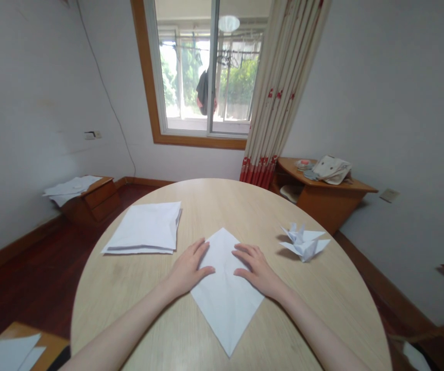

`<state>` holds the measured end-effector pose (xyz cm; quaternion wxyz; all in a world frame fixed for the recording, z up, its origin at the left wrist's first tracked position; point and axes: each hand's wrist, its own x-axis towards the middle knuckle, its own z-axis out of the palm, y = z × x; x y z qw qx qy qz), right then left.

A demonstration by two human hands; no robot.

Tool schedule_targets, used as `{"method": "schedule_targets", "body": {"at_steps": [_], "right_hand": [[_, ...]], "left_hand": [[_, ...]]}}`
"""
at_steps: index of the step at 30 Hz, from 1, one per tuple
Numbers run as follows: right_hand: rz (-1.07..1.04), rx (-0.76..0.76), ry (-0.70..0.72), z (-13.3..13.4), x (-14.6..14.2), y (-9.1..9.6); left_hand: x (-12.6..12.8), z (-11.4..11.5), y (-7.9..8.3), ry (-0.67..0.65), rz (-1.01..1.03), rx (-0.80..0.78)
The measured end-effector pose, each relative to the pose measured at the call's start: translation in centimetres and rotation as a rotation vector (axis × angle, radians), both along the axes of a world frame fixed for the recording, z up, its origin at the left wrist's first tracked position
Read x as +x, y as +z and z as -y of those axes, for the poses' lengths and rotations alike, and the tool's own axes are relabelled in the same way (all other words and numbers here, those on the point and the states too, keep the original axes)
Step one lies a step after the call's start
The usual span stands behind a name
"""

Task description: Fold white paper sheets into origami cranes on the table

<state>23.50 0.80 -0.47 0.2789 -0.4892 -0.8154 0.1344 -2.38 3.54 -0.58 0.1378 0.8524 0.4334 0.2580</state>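
- Left hand (pixel 188 268): fingers (pixel 200 249) slightly spread and flat, not pinching; its thumb lies on the left edge of the folded white paper diamond (pixel 225 304);
- Right hand (pixel 256 270): fingers (pixel 251 252) likewise slightly spread, pinching nothing; its thumb rests on the paper's right edge;
- The diamond lies on the round pale wood table (pixel 222 206), between the hands; both hands hide its side corners, and its layers are hard to make out;
- A stack of white paper (pixel 142 229) lies left of the left hand, just apart;
- A paper crane (pixel 303 243) stands right of the right hand, its folds hard to make out;
- White sheets (pixel 9 353) are cut off at the lower left corner.
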Motion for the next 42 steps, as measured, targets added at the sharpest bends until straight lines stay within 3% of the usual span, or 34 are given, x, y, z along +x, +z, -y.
{"method": "schedule_targets", "body": {"at_steps": [6,19,32,42], "right_hand": [[0.119,-0.061,-0.136,-0.4,0.4,-1.2],[-0.024,-0.035,-0.151,-0.2,0.1,-0.7],[-0.007,0.130,-0.131,-0.4,-0.2,-0.3],[-0.098,0.148,-0.130,-0.3,-0.2,-0.3]], "left_hand": [[0.0,-0.2,-0.4,-0.021,0.003,0.025],[0.2,-0.1,-0.1,-0.021,0.154,0.079],[0.3,-0.1,0.3,-0.033,0.180,0.050],[0.4,0.1,0.9,0.007,0.187,0.094]]}}
